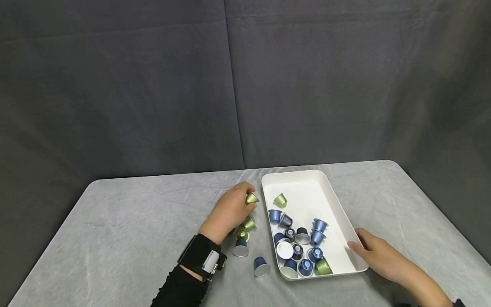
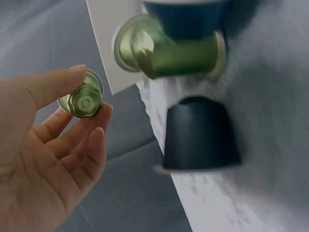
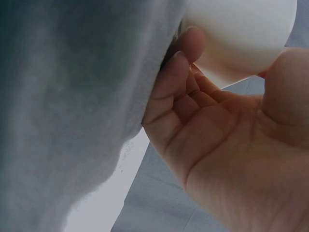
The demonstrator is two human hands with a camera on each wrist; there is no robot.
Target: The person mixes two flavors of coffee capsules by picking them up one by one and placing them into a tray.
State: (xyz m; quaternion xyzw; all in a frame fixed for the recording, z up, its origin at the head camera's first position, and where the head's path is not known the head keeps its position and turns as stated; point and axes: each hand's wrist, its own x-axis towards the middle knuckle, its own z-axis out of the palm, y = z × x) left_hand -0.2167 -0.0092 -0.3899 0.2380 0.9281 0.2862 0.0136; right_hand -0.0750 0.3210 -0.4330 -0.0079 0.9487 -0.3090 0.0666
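Note:
My left hand (image 1: 229, 209) pinches a green coffee capsule (image 2: 86, 100) between thumb and fingers, just left of the white tray (image 1: 339, 221). Below that hand on the cloth lie two more green capsules (image 1: 242, 233) and two dark blue capsules (image 1: 261, 265) with silvery lids. My right hand (image 1: 385, 258) holds the tray by its right side, thumb at the rim; in the right wrist view its fingers curl beneath the tray wall (image 3: 241, 38). Inside the tray are several blue and dark capsules (image 1: 318, 224), a green capsule (image 1: 280, 200) near the top and another green one (image 1: 323, 267) at the bottom.
A grey cloth covers the table (image 1: 126, 238), whose far edge meets a dark grey curtain (image 1: 161, 94). One capsule in the tray shows a white lid (image 1: 284, 250). A black strap with a buckle (image 1: 203, 258) is around the left wrist.

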